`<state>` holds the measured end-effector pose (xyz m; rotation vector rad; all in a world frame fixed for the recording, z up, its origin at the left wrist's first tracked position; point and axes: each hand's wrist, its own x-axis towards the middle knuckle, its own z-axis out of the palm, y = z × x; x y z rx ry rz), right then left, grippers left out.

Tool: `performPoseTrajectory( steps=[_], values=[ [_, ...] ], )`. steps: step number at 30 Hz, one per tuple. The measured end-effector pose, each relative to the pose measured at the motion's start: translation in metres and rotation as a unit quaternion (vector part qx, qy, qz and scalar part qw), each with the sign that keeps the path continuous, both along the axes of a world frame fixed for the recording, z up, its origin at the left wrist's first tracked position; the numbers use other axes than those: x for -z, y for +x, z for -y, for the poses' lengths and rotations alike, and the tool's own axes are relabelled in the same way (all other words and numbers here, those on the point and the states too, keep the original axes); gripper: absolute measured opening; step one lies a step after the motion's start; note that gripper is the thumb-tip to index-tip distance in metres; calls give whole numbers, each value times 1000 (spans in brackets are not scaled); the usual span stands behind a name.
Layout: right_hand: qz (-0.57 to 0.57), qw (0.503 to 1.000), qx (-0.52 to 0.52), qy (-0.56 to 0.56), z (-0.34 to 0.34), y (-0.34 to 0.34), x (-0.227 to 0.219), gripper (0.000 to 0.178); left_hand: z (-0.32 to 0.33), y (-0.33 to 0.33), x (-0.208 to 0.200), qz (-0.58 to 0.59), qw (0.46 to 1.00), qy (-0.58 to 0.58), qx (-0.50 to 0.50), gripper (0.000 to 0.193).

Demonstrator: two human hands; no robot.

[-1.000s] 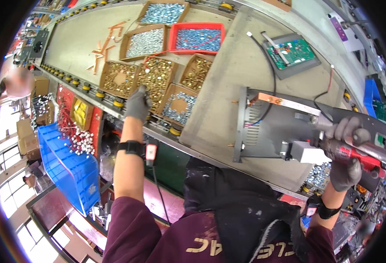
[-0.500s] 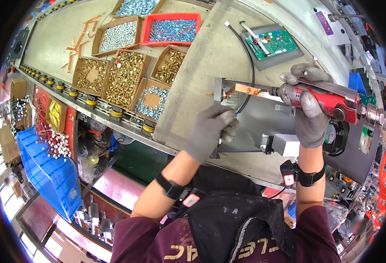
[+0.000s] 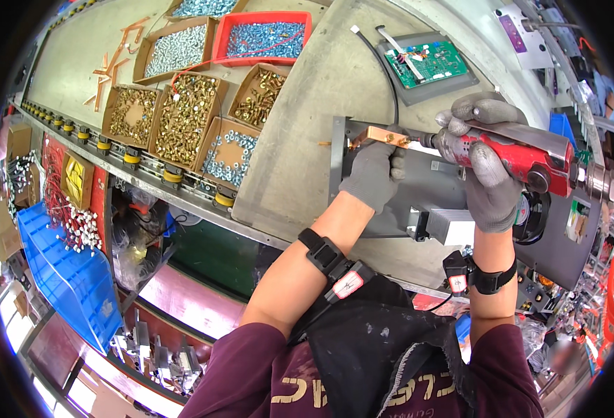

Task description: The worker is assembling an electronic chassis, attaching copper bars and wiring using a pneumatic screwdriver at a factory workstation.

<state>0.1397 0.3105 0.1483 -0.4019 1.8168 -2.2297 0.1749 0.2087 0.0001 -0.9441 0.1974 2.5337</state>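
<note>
My right hand (image 3: 492, 167), in a grey glove, is closed around a red pneumatic screwdriver (image 3: 516, 159) lying level, its bit pointing left. The bit's tip reaches the right end of a copper bar (image 3: 384, 136), where a screw sits. Just below that bar, my gloved left hand (image 3: 375, 173) has its fingers curled closed; what they hold is hidden. A black cable (image 3: 388, 76) runs down to the fingers and passes out of sight there. Under both hands lies a grey sheet-metal panel (image 3: 425, 188) bearing a finned metal block (image 3: 450, 226) and a black fan (image 3: 532, 217).
Beyond the panel, a green circuit board (image 3: 429, 63) rests on a grey plate. To the left stand cardboard boxes of brass screws (image 3: 188, 115) and nuts (image 3: 229, 153), plus a red bin (image 3: 264, 17) of bluish fasteners. A roller rail (image 3: 133, 159) borders the table; a blue crate (image 3: 66, 268) is lower left.
My left hand has moved right and up, from the panel's left edge to under the copper bar. My right hand and the screwdriver have barely moved. The view has shifted slightly.
</note>
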Motion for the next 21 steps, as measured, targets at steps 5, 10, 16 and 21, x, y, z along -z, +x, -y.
performPoseTrajectory(
  steps=[5, 10, 16, 21],
  values=[
    [-23, 998, 31, 58, 4, 1, 0, 41, 1, 8, -1, -5, 994, 106, -39, 13],
    [-68, 997, -7, 38, 9, -3, -2, 42, 13, 22, -20, -100, 971, 192, -97, 20],
    [-96, 990, -25, 102, 14, -13, -7, 37, 19, 24, -18, -155, 965, 180, -108, 25],
    [-58, 986, 12, 158, 20, -9, -4, 35, 21, 24, -19, -149, 974, 142, -99, 24]
  ],
)
